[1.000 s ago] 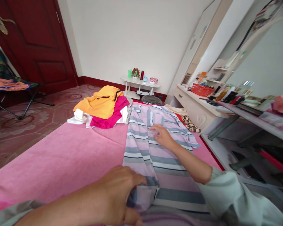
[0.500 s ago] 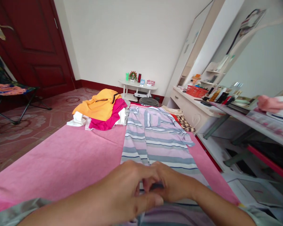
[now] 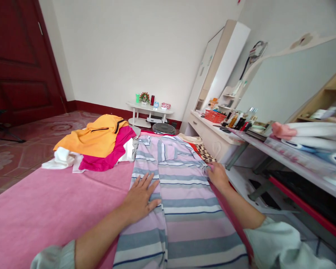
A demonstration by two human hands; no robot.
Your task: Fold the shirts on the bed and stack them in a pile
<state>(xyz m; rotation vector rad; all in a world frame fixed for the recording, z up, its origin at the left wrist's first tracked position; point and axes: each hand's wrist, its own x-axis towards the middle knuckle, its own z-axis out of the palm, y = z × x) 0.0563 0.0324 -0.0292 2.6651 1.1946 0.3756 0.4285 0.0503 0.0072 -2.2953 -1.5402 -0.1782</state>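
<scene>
Pink bedding [image 3: 58, 209] carries the shirt [image 3: 187, 201], which I see running lengthwise away between both hands, collar end farthest. My left hand [image 3: 138, 200] lies spread flat beside its front opening; my right hand [image 3: 219, 177] pinches the sleeve [image 3: 205, 169].

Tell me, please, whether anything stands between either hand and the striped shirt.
Nothing visible does: the left hand lies spread on the shirt, and the right hand touches its right edge; the clothes pile sits to the left.
</scene>
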